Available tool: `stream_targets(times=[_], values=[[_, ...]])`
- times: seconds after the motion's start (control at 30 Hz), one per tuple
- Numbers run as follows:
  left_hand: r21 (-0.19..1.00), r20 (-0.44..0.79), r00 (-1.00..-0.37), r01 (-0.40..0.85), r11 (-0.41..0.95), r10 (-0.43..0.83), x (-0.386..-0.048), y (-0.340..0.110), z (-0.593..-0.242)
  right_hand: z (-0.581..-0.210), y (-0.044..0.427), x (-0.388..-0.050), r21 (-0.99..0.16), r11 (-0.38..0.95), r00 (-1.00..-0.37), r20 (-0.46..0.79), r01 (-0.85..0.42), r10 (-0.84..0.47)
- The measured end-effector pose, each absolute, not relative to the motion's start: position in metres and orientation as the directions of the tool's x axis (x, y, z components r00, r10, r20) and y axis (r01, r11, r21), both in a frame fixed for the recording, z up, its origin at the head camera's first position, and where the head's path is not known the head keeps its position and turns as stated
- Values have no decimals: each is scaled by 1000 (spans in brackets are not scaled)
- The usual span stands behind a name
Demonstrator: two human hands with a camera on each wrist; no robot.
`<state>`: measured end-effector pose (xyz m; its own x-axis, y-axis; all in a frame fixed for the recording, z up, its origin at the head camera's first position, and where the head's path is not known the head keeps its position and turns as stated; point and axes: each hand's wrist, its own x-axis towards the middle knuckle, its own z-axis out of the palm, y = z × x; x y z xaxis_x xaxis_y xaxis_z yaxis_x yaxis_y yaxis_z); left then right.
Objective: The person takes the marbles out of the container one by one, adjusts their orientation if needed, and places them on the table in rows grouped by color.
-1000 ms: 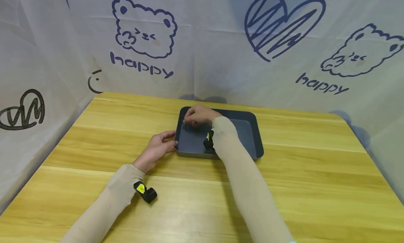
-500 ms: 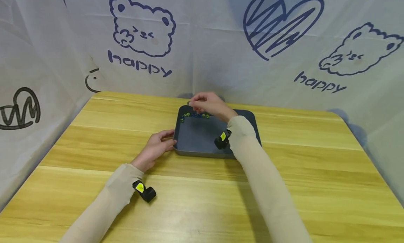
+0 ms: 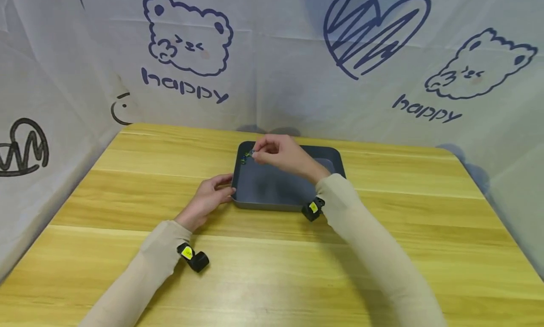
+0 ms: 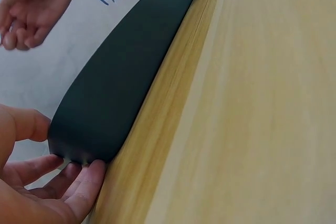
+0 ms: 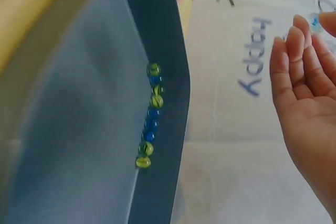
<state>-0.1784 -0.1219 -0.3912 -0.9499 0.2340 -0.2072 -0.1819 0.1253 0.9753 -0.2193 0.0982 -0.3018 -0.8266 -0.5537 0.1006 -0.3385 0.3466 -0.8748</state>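
Note:
A dark grey rectangular baking tray [image 3: 276, 178] lies on the table. My left hand [image 3: 208, 197] holds its near-left corner; in the left wrist view the fingers [image 4: 79, 182] touch the corner's outer wall. Above the tray's far-left part, my right hand [image 3: 284, 152] pinches a small clear marble with blue in it [image 5: 315, 22] between thumb and fingertips. Several yellow-green marbles [image 5: 143, 162] and blue marbles [image 5: 152, 124] sit in a row along the tray's inner wall. In the head view the right hand hides most of that row.
The wood-grain table [image 3: 272, 270] stretches around the tray on all sides. Behind it hangs a white cloth [image 3: 272, 81] with bear, heart and "happy" drawings. The tray's far wall stands near the table's back edge.
My right hand has risen from low inside the tray, first up over the far rim, then slightly back and down. Its forearm has swung to the right. The left hand stays at the corner.

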Motion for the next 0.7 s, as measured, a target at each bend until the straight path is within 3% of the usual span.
stream_targets(times=[0.3,0.5,0.7], values=[[974,-215,-948,-190,125,235,-178,-120,-391,-313,106,-172,-853,252,-771,239,-458,-590],[975,-210,-949,-185,123,237,-178,-120,-392,-327,103,-146,-781,234,-686,310,-578,-658],[974,-214,-950,-188,129,229,-178,-122,-390,-342,99,-132,-741,236,-636,316,-629,-704]])
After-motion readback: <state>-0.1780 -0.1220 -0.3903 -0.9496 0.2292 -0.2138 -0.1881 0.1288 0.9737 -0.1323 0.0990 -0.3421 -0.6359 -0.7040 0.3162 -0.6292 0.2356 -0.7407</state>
